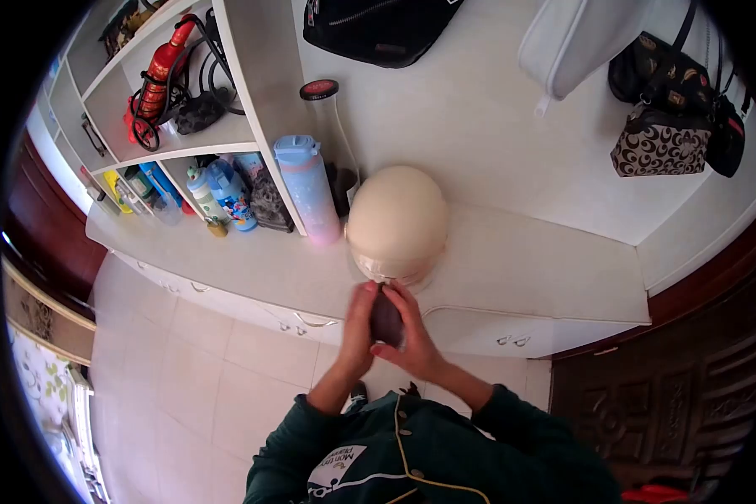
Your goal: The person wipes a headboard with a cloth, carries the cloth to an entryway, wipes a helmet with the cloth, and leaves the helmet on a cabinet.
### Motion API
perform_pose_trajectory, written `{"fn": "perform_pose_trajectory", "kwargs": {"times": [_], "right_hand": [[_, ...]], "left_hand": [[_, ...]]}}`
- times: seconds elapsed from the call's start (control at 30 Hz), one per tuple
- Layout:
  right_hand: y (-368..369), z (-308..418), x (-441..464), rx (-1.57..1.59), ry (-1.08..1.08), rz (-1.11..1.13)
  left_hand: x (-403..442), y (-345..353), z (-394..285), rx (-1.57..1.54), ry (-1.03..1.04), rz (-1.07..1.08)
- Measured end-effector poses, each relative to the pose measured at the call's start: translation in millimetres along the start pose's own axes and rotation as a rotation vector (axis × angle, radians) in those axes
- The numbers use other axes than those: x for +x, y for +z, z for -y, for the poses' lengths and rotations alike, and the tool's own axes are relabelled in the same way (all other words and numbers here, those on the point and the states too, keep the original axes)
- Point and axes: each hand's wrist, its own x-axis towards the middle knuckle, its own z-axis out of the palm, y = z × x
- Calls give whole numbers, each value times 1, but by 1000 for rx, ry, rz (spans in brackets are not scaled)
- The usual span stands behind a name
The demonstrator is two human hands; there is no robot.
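Between my left hand (358,330) and my right hand (413,336) is a small dark brown object (385,321) with a smooth-looking surface; its exact kind I cannot make out. Both sets of fingers are closed around its sides, the fingertips meeting near its far end. Just beyond my fingertips, a cream rounded helmet (399,220) rests on the white counter (529,265). To its left stands a tall blue-to-pink bottle (309,193), upright with its lid on.
Shelves (172,154) at the left hold bottles (229,191), dark cables and a red object (160,80). Several bags hang on the wall, including a black one (378,29) and a patterned pouch (662,143). A dark carved door (672,395) is at the right.
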Motion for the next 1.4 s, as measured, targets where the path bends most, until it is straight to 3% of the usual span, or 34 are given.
{"fn": "perform_pose_trajectory", "kwargs": {"times": [0.03, 0.07, 0.13, 0.17, 0.2, 0.23, 0.3, 0.43, 0.5, 0.63, 0.8, 0.87, 0.9, 0.97, 1.0, 1.1, 1.17, 1.3, 1.37, 1.4], "right_hand": [[4, 7, 0, -62, 5, -42], [5, -1, 2, -101, 29, -165], [-6, -24, 17, 22, 78, -179], [-14, -34, 28, 145, 131, -202], [-27, -28, 51, 40, 87, -277], [-40, -21, 78, -65, 45, -351], [-58, -23, 127, -271, -98, -321], [-51, -49, 169, -529, -237, -119], [-44, -56, 162, -766, -361, 96], [-55, -73, 191, -760, -320, -92], [-52, -65, 175, -741, -529, 88], [-58, -64, 185, -803, -319, -5], [-57, -66, 179, -799, -323, -8], [-53, -73, 163, -824, -597, 145], [-57, -73, 169, -820, -596, 148], [-79, -78, 180, -826, -393, -25], [-91, -83, 174, -516, 17, -239], [-106, -85, 137, -384, 18, -374], [-100, -100, 115, -586, -321, -144], [-98, -106, 96, -586, -313, -149]], "left_hand": [[-3, 4, 7, -228, -103, 186], [0, 7, 9, -187, -43, 246], [7, 12, 3, -148, 24, 304], [12, 12, -2, 277, 251, 220], [18, 12, -6, 702, 472, 123], [28, 12, -9, 700, 476, 120], [58, 10, -8, 1313, 945, -158], [89, 22, 4, 1437, 953, -314], [90, 25, 4, 1569, 782, -365], [92, 20, 11, 1622, 844, -382], [93, 22, 8, 1657, 815, -395], [92, 21, 10, 1662, 816, -398], [93, 22, 9, 1664, 827, -405], [94, 22, 7, 1671, 826, -414], [93, 22, 8, 1678, 813, -409], [93, 21, 10, 1671, 830, -432], [91, 22, 8, 1683, 791, -429], [95, 21, 10, 1665, 755, -427], [95, 20, 13, 1659, 718, -404], [95, 20, 13, 1650, 724, -401]]}}
